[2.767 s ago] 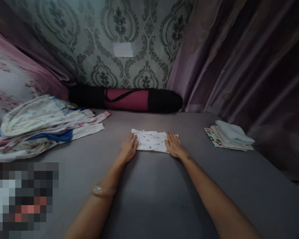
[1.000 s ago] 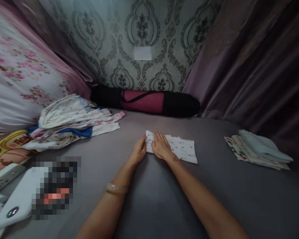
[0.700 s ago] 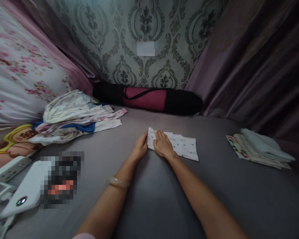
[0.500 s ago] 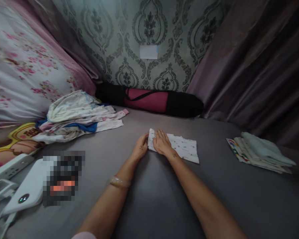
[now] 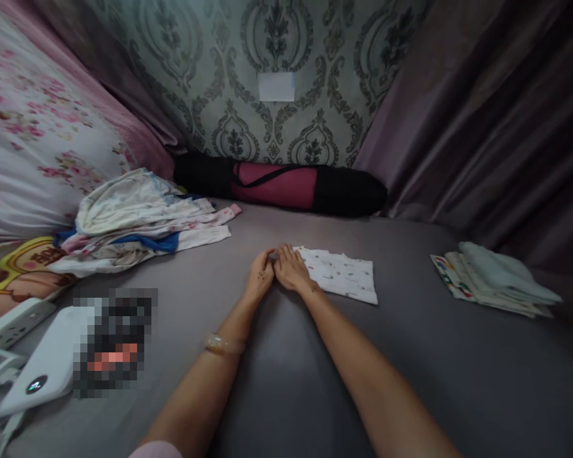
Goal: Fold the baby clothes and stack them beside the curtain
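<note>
A folded white garment (image 5: 346,277) with a small scattered print lies flat on the grey bed sheet in front of me. My right hand (image 5: 290,267) rests palm down over its left end, fingers stretched out and close together, hiding that edge. My left hand (image 5: 260,273) stands on its side just left of there, lightly curved, close against the right fingertips. Its fingers are partly hidden, and no cloth shows in it. A pale bracelet (image 5: 223,345) circles the left wrist.
Loose clothes (image 5: 143,219) are heaped at the left. A folded stack (image 5: 499,280) sits at the right. Behind lies a long black and pink bag (image 5: 277,184). Near left are a white power bank (image 5: 50,356), a power strip (image 5: 19,324) and a blurred-out object (image 5: 117,340).
My right hand has slid left across the garment to its left end, uncovering more of the print. The left hand has shifted slightly left. The view has turned a little.
</note>
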`<state>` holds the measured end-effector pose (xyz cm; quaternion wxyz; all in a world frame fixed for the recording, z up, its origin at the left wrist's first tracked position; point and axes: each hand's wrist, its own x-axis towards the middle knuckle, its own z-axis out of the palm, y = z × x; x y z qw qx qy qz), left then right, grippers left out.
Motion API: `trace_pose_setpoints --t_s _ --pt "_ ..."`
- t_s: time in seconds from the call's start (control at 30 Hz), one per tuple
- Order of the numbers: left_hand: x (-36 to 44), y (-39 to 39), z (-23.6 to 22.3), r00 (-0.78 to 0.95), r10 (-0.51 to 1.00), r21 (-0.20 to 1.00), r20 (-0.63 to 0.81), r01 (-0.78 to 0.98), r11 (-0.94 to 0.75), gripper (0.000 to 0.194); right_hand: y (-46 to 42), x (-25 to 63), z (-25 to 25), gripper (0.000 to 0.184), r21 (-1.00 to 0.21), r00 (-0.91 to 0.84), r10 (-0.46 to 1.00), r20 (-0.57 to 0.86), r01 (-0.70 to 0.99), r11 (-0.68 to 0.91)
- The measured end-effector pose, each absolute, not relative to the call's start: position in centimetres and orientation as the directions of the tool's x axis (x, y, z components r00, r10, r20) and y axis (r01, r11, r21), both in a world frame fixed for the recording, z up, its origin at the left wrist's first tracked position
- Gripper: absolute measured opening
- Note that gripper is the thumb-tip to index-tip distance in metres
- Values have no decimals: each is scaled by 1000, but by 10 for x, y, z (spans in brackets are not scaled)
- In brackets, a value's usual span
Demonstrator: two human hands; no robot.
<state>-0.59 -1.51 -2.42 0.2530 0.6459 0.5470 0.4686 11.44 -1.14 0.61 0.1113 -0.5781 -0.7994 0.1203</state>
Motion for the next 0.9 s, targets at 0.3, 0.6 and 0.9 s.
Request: trace_pose_setpoints --t_s 0.3,0.6,0.9 --pt "6 -18 -23 151 869 665 471 587 -462 36 -39 175 21 58 -329 -183 980 74 923 197" --pt "66 -18 -11 432 871 357 236 795 -491 47 -55 211 13 59 -270 -157 988 -3 951 151" --pt "62 -30 -3 350 935 124 59 927 -355 65 -72 276 8 61 -188 -67 997 44 979 74"
